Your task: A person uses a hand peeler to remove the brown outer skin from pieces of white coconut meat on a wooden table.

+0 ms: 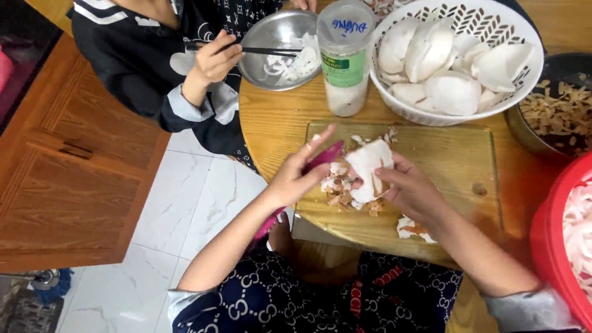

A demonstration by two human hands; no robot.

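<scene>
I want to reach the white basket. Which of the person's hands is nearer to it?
Right. The right hand holds the coconut piece on the cutting board, below the white basket. The left hand, with the pink peeler, is farther left.

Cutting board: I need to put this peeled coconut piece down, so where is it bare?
The cutting board is bare right of the right hand, up to the white basket. It is crowded under the left hand, where peelings pile.

one head-worn view looks steeply down, close over the round wooden table (pixel 277 129), probably tilted slightly forward.
</scene>
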